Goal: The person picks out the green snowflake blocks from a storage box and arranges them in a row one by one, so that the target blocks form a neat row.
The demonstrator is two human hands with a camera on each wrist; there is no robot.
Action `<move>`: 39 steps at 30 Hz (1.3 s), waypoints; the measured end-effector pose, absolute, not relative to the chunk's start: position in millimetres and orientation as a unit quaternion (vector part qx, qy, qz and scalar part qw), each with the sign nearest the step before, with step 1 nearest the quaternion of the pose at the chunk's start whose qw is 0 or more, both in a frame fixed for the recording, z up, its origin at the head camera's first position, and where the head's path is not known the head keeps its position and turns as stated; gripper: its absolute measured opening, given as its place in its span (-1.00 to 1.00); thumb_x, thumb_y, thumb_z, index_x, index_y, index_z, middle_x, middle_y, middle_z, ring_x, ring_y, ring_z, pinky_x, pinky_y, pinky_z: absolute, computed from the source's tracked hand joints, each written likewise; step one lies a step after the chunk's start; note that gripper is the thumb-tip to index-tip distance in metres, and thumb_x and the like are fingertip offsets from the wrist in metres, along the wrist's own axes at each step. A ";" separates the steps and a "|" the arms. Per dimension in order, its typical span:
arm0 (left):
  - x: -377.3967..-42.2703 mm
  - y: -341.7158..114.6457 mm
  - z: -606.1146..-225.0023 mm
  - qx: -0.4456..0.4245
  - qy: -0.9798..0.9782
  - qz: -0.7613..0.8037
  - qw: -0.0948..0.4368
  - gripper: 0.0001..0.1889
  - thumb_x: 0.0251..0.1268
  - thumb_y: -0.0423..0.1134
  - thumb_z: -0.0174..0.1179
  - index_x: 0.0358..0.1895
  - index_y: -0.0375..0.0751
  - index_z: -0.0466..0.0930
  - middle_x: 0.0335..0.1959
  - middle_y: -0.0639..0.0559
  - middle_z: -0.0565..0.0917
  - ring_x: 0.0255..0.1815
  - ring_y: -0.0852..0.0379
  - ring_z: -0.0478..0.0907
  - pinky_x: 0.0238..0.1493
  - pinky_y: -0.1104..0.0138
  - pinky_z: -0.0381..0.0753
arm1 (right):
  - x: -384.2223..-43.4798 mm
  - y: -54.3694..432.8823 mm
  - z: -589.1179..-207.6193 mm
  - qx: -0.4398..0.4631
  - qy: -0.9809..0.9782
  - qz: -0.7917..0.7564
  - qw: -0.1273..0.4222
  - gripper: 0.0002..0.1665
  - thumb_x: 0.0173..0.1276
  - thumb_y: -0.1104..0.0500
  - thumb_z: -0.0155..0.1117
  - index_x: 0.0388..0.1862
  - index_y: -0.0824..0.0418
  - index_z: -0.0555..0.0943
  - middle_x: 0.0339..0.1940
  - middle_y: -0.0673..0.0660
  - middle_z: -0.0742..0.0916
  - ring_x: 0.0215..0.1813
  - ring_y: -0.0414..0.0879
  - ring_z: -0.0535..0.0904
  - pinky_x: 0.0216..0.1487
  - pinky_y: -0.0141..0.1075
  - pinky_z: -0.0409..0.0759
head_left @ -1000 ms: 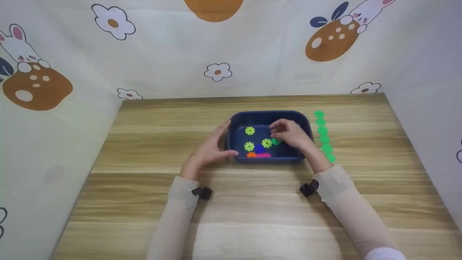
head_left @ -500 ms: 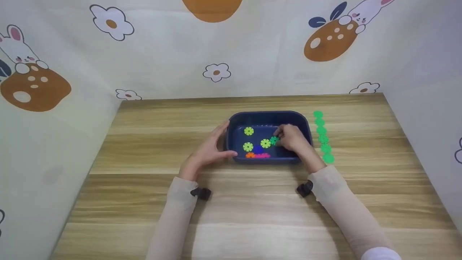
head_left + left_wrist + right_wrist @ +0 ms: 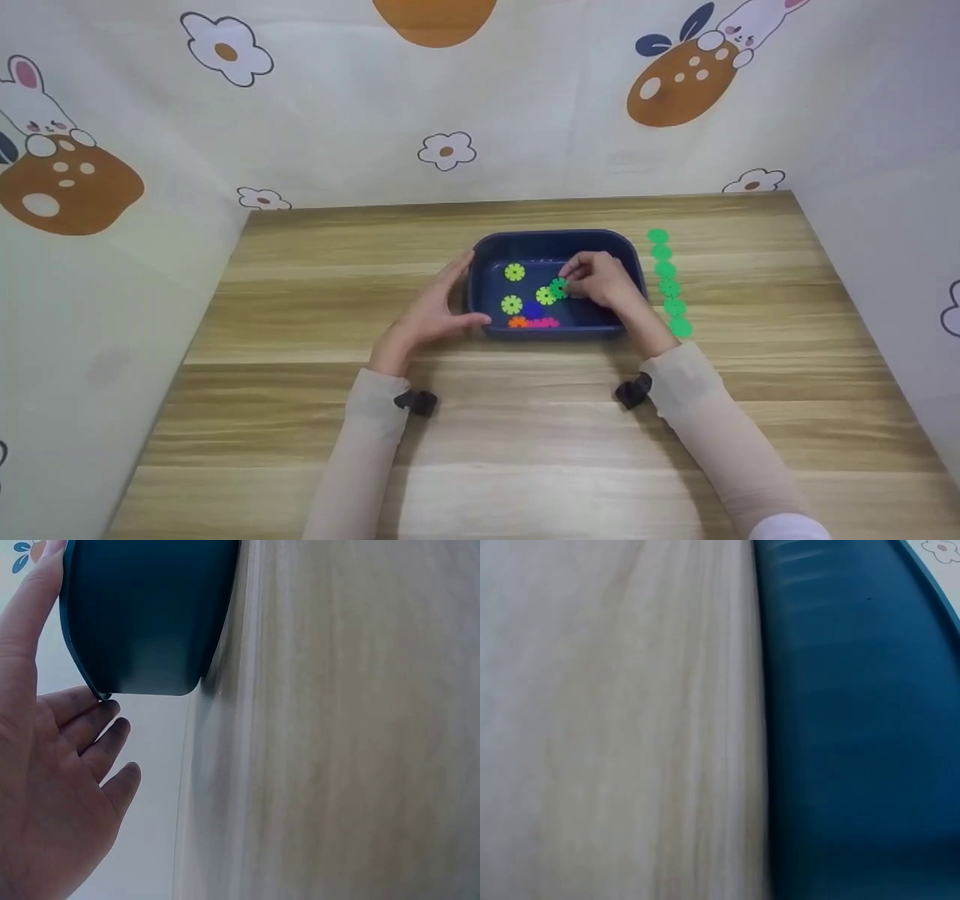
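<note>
A dark blue basin (image 3: 592,331) stands on the table. My left hand (image 3: 431,307) spans its left end, thumb and fingers stretched out; in the left wrist view, fingertips of the left hand (image 3: 64,772) touch the rim of the basin (image 3: 142,630). My right hand (image 3: 604,281) reaches inside and pinches a green notched plastic disc (image 3: 559,288) between thumb and fingers. Beside that lies a yellow-green disc (image 3: 546,296). Only the outer wall of the basin (image 3: 862,720) and the tabletop show in the right wrist view; the right hand is out of it.
More yellow-green discs (image 3: 511,304), blue discs (image 3: 532,310), an orange disc (image 3: 518,322) and pink discs (image 3: 544,322) lie in the basin. To its right, a row of several green discs (image 3: 669,288) runs front to back on the wooden table (image 3: 300,300). Printed cloth walls surround it.
My right hand lowered onto the green disc, gripped it and shifted it slightly left and up. The left hand has stayed at the basin's end.
</note>
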State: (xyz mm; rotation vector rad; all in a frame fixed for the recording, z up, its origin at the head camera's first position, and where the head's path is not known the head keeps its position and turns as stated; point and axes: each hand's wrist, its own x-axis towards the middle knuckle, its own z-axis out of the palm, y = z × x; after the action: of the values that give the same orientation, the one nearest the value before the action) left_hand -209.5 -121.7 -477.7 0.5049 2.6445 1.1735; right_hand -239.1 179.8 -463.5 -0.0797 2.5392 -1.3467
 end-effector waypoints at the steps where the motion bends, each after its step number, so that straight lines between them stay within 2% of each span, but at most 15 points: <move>1: -209.8 -122.0 -478.1 0.174 0.896 0.397 0.100 0.12 0.04 0.16 0.47 0.62 0.21 -0.07 0.66 0.06 0.00 0.66 -0.06 -0.04 0.63 -0.06 0.02 | -239.4 180.1 -463.5 -0.028 0.871 -0.473 0.131 -0.81 0.24 0.39 0.36 -0.15 0.35 0.69 -0.29 0.16 0.74 -0.35 -0.25 0.62 -0.27 -0.46 0.68; 6: -211.1 -122.8 -478.4 0.187 0.892 0.401 0.093 0.14 0.03 0.15 0.48 0.63 0.10 -0.06 0.66 0.01 0.02 0.66 -0.08 -0.02 0.63 -0.04 0.03 | -240.3 181.5 -464.1 -0.033 0.848 -0.514 0.127 -0.79 0.29 0.38 0.35 -0.10 0.40 0.72 -0.32 0.13 0.78 -0.38 -0.34 0.65 -0.24 -0.49 0.70; 11: -211.0 -122.2 -478.3 0.187 0.893 0.398 0.096 0.13 0.05 0.12 0.48 0.63 0.12 -0.08 0.66 0.02 -0.01 0.66 -0.09 -0.03 0.63 -0.06 0.01 | -239.8 182.5 -462.5 -0.026 0.807 -0.576 0.129 -0.73 0.30 0.42 0.33 -0.02 0.50 0.67 -0.37 0.01 0.75 -0.34 -0.35 0.66 -0.17 -0.45 0.74; 17: -210.9 -122.0 -478.6 0.188 0.892 0.400 0.095 0.12 0.06 0.09 0.48 0.63 0.13 -0.08 0.66 -0.01 -0.01 0.66 -0.09 -0.05 0.63 -0.07 0.00 | -238.0 185.8 -454.7 -0.038 0.791 -0.601 0.109 -0.70 0.30 0.42 0.32 -0.02 0.56 0.62 -0.44 -0.14 0.72 -0.34 -0.36 0.67 -0.18 -0.47 0.74; 28: -211.2 -123.5 -478.9 0.178 0.889 0.409 0.101 0.13 0.02 0.15 0.49 0.62 0.18 -0.07 0.66 0.03 -0.01 0.66 -0.08 -0.03 0.62 -0.07 0.02 | -232.6 199.4 -428.5 -0.038 0.782 -0.617 0.082 -0.68 0.32 0.37 0.33 0.01 0.52 0.62 -0.40 -0.15 0.76 -0.33 -0.35 0.70 -0.18 -0.42 0.75; 39: -210.9 -123.0 -478.5 0.187 0.897 0.391 0.087 0.14 0.02 0.15 0.48 0.63 0.12 -0.06 0.66 0.00 0.01 0.65 -0.09 0.00 0.63 -0.03 0.03 | -233.0 219.3 -404.5 -0.026 0.799 -0.598 0.058 -0.62 0.34 0.27 0.36 0.06 0.48 0.60 -0.36 -0.25 0.74 -0.24 -0.42 0.69 -0.11 -0.52 0.70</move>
State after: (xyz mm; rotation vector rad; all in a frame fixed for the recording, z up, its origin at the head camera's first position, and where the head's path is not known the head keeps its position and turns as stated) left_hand -210.9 -123.0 -478.5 0.5567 2.6727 1.1642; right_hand -233.0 219.3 -404.5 -0.0787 2.4216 -1.8109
